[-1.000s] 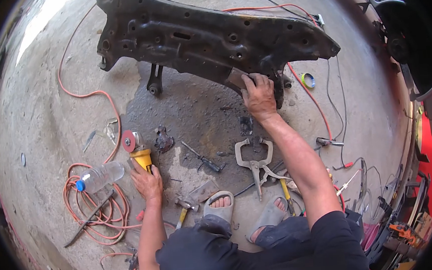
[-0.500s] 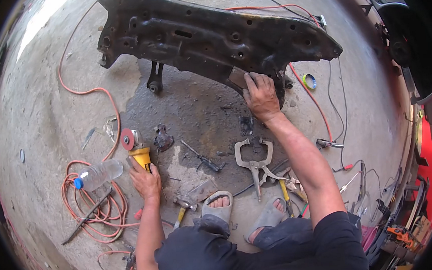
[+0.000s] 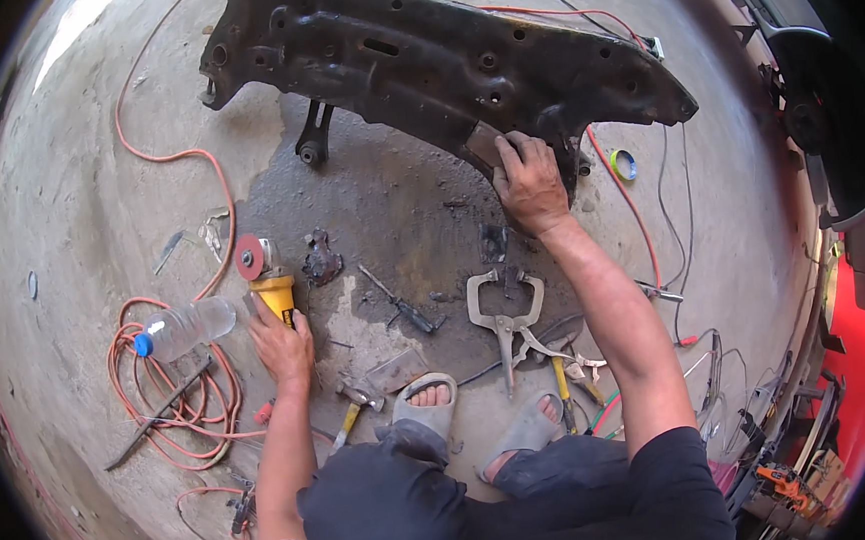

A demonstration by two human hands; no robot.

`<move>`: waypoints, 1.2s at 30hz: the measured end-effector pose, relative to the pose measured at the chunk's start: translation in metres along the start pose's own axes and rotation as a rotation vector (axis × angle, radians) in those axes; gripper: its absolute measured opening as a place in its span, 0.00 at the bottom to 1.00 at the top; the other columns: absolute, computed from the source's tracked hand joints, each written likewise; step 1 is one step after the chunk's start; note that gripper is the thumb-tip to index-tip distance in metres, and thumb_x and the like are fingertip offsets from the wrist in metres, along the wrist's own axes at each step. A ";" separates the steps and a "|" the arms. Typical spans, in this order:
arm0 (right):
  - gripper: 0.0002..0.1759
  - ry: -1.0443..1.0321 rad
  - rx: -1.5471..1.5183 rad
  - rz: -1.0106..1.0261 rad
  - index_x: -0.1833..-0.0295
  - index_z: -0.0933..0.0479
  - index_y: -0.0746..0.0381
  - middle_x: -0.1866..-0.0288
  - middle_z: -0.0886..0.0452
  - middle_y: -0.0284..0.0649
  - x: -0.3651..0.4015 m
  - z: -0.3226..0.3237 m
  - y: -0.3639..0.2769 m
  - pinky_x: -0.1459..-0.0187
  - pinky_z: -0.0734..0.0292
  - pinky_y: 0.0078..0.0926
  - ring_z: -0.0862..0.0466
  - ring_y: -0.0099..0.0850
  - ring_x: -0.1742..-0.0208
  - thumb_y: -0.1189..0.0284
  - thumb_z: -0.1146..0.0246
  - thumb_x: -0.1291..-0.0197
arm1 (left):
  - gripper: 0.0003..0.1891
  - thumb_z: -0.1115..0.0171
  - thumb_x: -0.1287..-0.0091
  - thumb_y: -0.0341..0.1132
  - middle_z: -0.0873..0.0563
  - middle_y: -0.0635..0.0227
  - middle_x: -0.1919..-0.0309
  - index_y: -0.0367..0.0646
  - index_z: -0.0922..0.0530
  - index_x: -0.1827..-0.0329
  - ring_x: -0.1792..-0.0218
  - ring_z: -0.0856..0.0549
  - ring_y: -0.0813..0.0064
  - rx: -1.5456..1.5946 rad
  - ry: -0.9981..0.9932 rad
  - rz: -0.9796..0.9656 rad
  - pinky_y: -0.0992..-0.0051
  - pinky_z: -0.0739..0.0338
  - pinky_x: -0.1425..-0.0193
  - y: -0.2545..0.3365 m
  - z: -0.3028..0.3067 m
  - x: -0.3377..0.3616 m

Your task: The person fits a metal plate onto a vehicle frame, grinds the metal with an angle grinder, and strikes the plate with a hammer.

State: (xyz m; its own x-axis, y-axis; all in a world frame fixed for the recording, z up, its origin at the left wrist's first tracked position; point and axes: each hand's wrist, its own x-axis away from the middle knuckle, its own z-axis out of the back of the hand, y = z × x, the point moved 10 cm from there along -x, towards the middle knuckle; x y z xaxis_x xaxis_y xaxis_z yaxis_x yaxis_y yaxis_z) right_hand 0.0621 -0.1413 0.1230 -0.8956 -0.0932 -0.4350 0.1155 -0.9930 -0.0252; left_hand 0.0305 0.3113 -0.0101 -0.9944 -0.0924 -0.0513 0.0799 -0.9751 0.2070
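My left hand [image 3: 279,339] is closed round the body of a yellow angle grinder [image 3: 274,293], whose reddish disc [image 3: 249,258] faces upward near the floor. With my right hand [image 3: 532,183] I grip a flat metal plate [image 3: 485,144] against the lower edge of a large black car subframe [image 3: 379,83]. The fingers lie over part of the plate, and its hidden end cannot be seen. Below that hand, a locking C-clamp [image 3: 506,327] rests on the concrete, with a small dark metal piece [image 3: 493,244] just above its jaws.
A water bottle [image 3: 188,328] lies across a coiled orange cord [image 3: 178,428] at left. Around my feet are a hammer [image 3: 357,396], a screwdriver-like tool [image 3: 405,307] and a loose metal plate [image 3: 396,370]. A tape roll [image 3: 623,164] and cables lie on the right.
The whole view has shifted slightly. Both hands keep their holds, and the plate stays against the subframe.
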 end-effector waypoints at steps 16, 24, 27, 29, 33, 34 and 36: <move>0.24 -0.052 -0.073 -0.026 0.39 0.21 0.66 0.37 0.22 0.52 -0.001 -0.005 0.006 0.32 0.23 0.44 0.22 0.52 0.36 0.79 0.33 0.43 | 0.47 0.31 0.32 0.44 0.23 0.41 0.43 0.39 0.45 0.14 0.41 0.22 0.41 -0.009 -0.035 0.023 0.49 0.25 0.34 -0.002 0.000 -0.001; 0.28 -0.062 0.027 0.030 0.34 0.22 0.68 0.33 0.22 0.51 0.005 -0.004 -0.006 0.30 0.25 0.45 0.22 0.50 0.34 0.77 0.31 0.42 | 0.47 0.31 0.32 0.44 0.23 0.41 0.41 0.39 0.44 0.14 0.40 0.22 0.41 -0.011 -0.009 0.008 0.49 0.25 0.34 -0.006 -0.005 -0.001; 0.28 -0.040 0.017 0.011 0.33 0.22 0.68 0.32 0.23 0.50 0.005 -0.009 0.000 0.30 0.25 0.45 0.22 0.50 0.33 0.77 0.32 0.40 | 0.47 0.31 0.33 0.44 0.23 0.41 0.41 0.38 0.44 0.14 0.40 0.22 0.41 -0.006 -0.016 0.017 0.49 0.24 0.34 -0.003 -0.003 -0.003; 0.27 -0.041 -0.003 0.006 0.33 0.22 0.68 0.32 0.23 0.51 0.006 -0.009 -0.002 0.30 0.25 0.45 0.23 0.50 0.33 0.77 0.33 0.39 | 0.47 0.31 0.33 0.44 0.23 0.41 0.41 0.38 0.44 0.14 0.40 0.22 0.41 0.002 -0.049 0.032 0.49 0.25 0.33 -0.005 -0.004 -0.002; 0.28 -0.044 -0.023 0.004 0.32 0.23 0.67 0.32 0.23 0.50 0.003 -0.006 -0.001 0.29 0.26 0.46 0.23 0.50 0.33 0.78 0.31 0.40 | 0.47 0.31 0.33 0.44 0.23 0.41 0.41 0.38 0.44 0.14 0.40 0.22 0.41 0.006 -0.033 0.022 0.49 0.25 0.33 -0.004 -0.003 -0.002; 0.30 -0.053 -0.024 -0.006 0.31 0.23 0.66 0.31 0.24 0.50 0.003 -0.009 0.002 0.29 0.26 0.46 0.23 0.50 0.32 0.78 0.29 0.42 | 0.47 0.31 0.33 0.44 0.23 0.41 0.41 0.38 0.44 0.14 0.40 0.22 0.41 0.012 -0.036 0.025 0.49 0.25 0.33 -0.003 -0.002 -0.002; 0.31 -0.057 -0.031 -0.026 0.31 0.23 0.65 0.31 0.24 0.49 0.003 -0.012 0.001 0.28 0.26 0.47 0.24 0.50 0.32 0.78 0.29 0.43 | 0.47 0.31 0.32 0.44 0.23 0.41 0.41 0.38 0.44 0.14 0.41 0.21 0.41 0.012 -0.030 0.020 0.49 0.25 0.34 -0.004 0.001 -0.003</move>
State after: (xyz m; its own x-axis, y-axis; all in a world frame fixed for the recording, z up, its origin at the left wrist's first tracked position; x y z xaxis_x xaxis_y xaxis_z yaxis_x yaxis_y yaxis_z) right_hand 0.0647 -0.1421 0.1113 -0.9212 -0.0720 -0.3823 0.1040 -0.9925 -0.0638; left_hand 0.0330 0.3160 -0.0101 -0.9943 -0.1054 -0.0175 0.0990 -0.9706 0.2193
